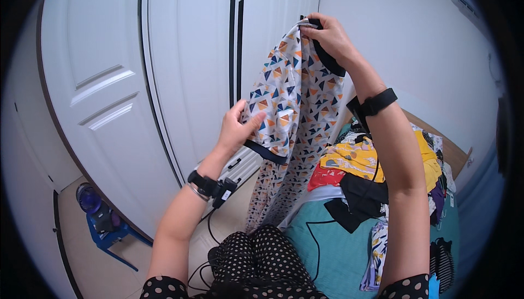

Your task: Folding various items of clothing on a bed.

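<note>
A long white short-sleeved garment (319,99) with orange, blue and brown triangles hangs in front of me. High up, my right hand (330,36) is closed on its upper edge, by the dark neckband. Lower and to the left, my left hand (240,127) pinches the sleeve, thumb in front, just above the dark cuff (266,151). Fabric hides some of my left fingertips. The garment's lower part drops in loose folds to near my knees. Each wrist wears a black strap; a small device with a cable is on the left one.
White wardrobe doors (188,53) with long black handles stand ahead and left. At right, a bed with a teal sheet (305,228) bears a heap of clothes (355,157) and a folded garment (377,255). A blue stool (112,233) holds a fan (90,198). Black cables loop near my legs.
</note>
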`<control>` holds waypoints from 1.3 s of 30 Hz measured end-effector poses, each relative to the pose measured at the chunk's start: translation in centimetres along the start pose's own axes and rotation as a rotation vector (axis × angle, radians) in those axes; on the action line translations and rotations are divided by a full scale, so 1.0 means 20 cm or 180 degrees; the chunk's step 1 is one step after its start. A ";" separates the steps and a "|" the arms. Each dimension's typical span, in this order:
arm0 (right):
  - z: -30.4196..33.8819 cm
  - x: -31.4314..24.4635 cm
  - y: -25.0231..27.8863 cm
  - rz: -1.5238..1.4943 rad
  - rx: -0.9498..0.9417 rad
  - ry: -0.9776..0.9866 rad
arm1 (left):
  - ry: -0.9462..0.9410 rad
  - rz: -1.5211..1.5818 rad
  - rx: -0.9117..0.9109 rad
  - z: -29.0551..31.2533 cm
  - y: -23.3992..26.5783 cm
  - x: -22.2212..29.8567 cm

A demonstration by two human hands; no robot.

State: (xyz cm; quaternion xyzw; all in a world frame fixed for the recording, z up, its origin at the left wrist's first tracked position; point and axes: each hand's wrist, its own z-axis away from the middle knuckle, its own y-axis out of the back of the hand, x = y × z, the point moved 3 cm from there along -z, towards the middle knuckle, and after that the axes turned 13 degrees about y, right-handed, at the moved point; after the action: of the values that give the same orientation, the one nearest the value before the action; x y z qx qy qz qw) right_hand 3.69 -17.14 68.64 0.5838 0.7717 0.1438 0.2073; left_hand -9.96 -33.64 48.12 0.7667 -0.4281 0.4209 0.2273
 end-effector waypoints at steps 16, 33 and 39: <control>0.15 0.20 0.11 0.0762 0.0225 0.0439 | -0.0198 -0.0947 0.0434 -0.28 0.47 0.04; 0.09 0.28 0.17 0.0458 -0.0514 0.0385 | 0.0608 -0.0767 -0.0293 -0.14 0.51 0.19; 0.04 0.31 0.19 0.0470 -0.0340 0.0301 | 0.0620 -0.0611 -0.0273 -0.07 0.52 0.20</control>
State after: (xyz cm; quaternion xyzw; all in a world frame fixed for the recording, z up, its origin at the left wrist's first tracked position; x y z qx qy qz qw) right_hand 5.92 -10.22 68.73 0.6198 0.7267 0.2271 0.1903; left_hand -18.25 -40.03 52.15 0.7493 -0.3464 0.4509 0.3395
